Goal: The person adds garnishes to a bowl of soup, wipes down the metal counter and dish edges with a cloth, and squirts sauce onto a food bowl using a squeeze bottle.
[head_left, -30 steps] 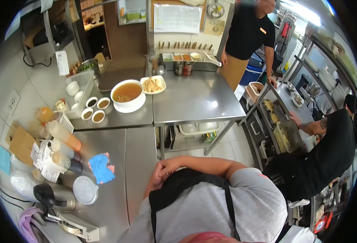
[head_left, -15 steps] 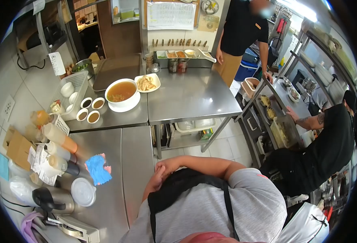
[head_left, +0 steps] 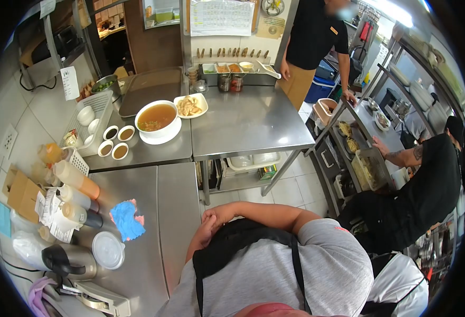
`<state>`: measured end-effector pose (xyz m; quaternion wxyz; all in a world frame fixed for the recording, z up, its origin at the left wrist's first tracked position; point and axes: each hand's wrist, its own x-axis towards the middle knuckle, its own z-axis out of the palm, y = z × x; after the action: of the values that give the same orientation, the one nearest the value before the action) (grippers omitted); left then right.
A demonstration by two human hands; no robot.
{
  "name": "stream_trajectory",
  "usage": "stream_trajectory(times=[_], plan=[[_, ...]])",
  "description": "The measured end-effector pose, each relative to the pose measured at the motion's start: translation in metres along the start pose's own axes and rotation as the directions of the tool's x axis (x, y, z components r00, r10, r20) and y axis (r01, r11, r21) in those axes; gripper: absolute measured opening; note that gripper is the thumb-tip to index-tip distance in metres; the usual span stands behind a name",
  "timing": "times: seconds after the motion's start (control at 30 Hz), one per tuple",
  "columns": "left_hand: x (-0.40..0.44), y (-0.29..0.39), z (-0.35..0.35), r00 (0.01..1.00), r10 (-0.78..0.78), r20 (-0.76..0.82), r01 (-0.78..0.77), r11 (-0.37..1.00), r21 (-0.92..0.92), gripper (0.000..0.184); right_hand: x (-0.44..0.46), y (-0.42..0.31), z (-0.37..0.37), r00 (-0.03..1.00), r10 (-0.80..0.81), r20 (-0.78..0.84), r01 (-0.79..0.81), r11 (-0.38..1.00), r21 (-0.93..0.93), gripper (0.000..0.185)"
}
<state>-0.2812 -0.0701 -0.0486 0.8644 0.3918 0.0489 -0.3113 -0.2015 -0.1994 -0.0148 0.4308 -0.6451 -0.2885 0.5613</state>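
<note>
My right hand (head_left: 223,213) and my left hand (head_left: 206,228) are clasped together in front of my black apron (head_left: 243,238). Their fingers are folded against each other, and I see no object in them. Beside them lies the steel counter (head_left: 177,206). Farther left on it is a blue and pink cloth (head_left: 127,220). On the far counter, a white bowl of broth (head_left: 157,119) stands beside a square dish of pale food pieces (head_left: 191,106). Several small sauce cups (head_left: 120,151) sit to the left of the bowl.
Squeeze bottles (head_left: 76,179), a lidded tub (head_left: 108,250) and a steel jug (head_left: 71,260) line the left side. A person (head_left: 317,42) stands beyond the far table. Another person in black (head_left: 412,185) leans at the right-hand shelving (head_left: 348,137).
My hands stay clasped in the same place. The view has shifted very slightly. White clothing at the lower right has changed position a little.
</note>
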Motion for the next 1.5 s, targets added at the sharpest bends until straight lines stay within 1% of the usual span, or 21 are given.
stream_trajectory(times=[0.13, 0.23, 0.33, 0.43, 0.53, 0.63, 0.73, 0.83, 0.93, 1.03, 1.13, 1.23, 1.33, 1.43, 1.5], plan=[[-0.005, 0.006, 0.01, 0.998, 0.055, -0.007, -0.055, 0.998, 0.038, 0.04, 0.004, 0.006, -0.001, 0.999, -0.033, 0.017, 0.032, 0.999, 0.032, 0.043], [-0.007, 0.011, 0.018, 0.997, 0.065, -0.051, -0.066, 0.998, -0.011, 0.024, 0.001, -0.001, 0.0, 1.0, -0.015, 0.0, 0.015, 1.0, 0.011, 0.044], [0.0, 0.002, 0.001, 0.999, -0.013, -0.042, 0.013, 1.0, 0.009, 0.038, -0.009, -0.02, 0.003, 0.999, 0.042, -0.011, -0.042, 0.999, -0.009, 0.045], [0.002, 0.001, -0.005, 0.999, -0.035, -0.031, 0.036, 0.999, 0.033, 0.038, -0.004, -0.012, 0.001, 1.0, 0.017, 0.003, -0.017, 0.999, -0.03, 0.046], [0.001, 0.002, -0.003, 0.999, -0.033, -0.021, 0.034, 0.998, 0.044, 0.039, -0.003, -0.009, 0.0, 0.999, 0.019, 0.026, -0.019, 1.0, 0.017, 0.046], [0.001, 0.004, 0.0, 1.0, -0.006, 0.001, 0.006, 0.999, 0.051, 0.039, -0.006, -0.012, 0.002, 1.0, -0.009, -0.023, 0.009, 1.0, 0.003, 0.039], [-0.001, 0.006, 0.002, 1.0, 0.013, 0.023, -0.015, 0.998, 0.058, 0.039, -0.006, -0.014, 0.0, 0.998, 0.056, 0.003, -0.056, 0.997, -0.045, 0.046], [0.001, 0.003, 0.002, 1.0, 0.003, -0.016, -0.002, 0.999, 0.032, 0.038, -0.005, -0.01, -0.001, 0.999, 0.043, 0.006, -0.043, 0.999, -0.024, 0.045], [0.003, 0.001, -0.003, 1.0, 0.002, -0.007, -0.001, 0.998, 0.062, 0.038, -0.006, -0.011, 0.0, 0.999, 0.027, 0.02, -0.027, 1.0, 0.012, 0.044], [0.002, 0.002, 0.0, 1.0, -0.007, -0.003, 0.007, 0.999, 0.044, 0.037, 0.0, -0.001, 0.001, 0.998, -0.055, -0.002, 0.055, 0.998, 0.042, 0.04], [0.002, 0.001, -0.001, 0.999, 0.02, -0.05, -0.016, 0.996, 0.084, 0.035, 0.0, -0.002, 0.003, 0.996, -0.087, -0.007, 0.087, 0.994, 0.07, 0.041], [0.001, 0.002, -0.002, 0.997, -0.01, -0.078, 0.02, 0.992, 0.128, 0.03, -0.002, -0.004, 0.003, 0.995, -0.099, -0.016, 0.1, 0.994, 0.051, 0.041], [0.005, -0.001, -0.007, 0.999, 0.042, -0.01, -0.04, 0.99, 0.133, 0.029, -0.004, -0.009, 0.002, 0.999, -0.044, -0.007, 0.044, 0.999, 0.014, 0.041], [0.005, -0.004, -0.005, 0.989, 0.136, -0.051, -0.127, 0.981, 0.147, 0.032, 0.003, 0.002, 0.0, 0.996, -0.091, 0.001, 0.091, 0.995, 0.031, 0.04], [0.005, -0.004, -0.008, 0.993, 0.066, -0.095, -0.052, 0.988, 0.144, 0.036, 0.007, 0.004, 0.0, 0.992, -0.122, 0.026, 0.122, 0.993, 0.002, 0.04]])
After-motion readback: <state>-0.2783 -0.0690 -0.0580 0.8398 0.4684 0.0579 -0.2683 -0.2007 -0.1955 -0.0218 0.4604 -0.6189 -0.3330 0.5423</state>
